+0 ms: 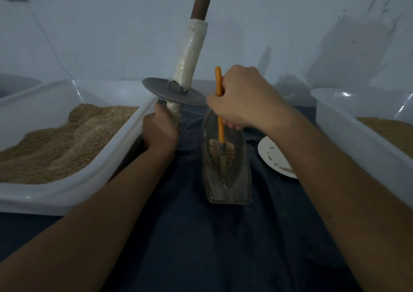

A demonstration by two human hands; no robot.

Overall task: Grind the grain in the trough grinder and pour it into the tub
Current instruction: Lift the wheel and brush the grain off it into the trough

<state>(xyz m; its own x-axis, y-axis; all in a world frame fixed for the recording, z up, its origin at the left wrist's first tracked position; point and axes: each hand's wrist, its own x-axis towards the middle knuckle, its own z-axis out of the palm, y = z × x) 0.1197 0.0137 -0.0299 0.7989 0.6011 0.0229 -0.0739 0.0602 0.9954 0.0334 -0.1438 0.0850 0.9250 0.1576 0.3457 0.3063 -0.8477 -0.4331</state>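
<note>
Grain [221, 152] sitting in trough [225, 175]; right hand [241, 97] fingers gripping orange brush [220, 112], left hand [159, 128] clutching wheel handle [174, 110].

A pale bluish wall [111, 34] fills the back, scuffed with dark marks at the upper right. Dim light throws soft shadows on it. A dark blue cloth [201, 247], possibly denim, covers the surface below.
</note>
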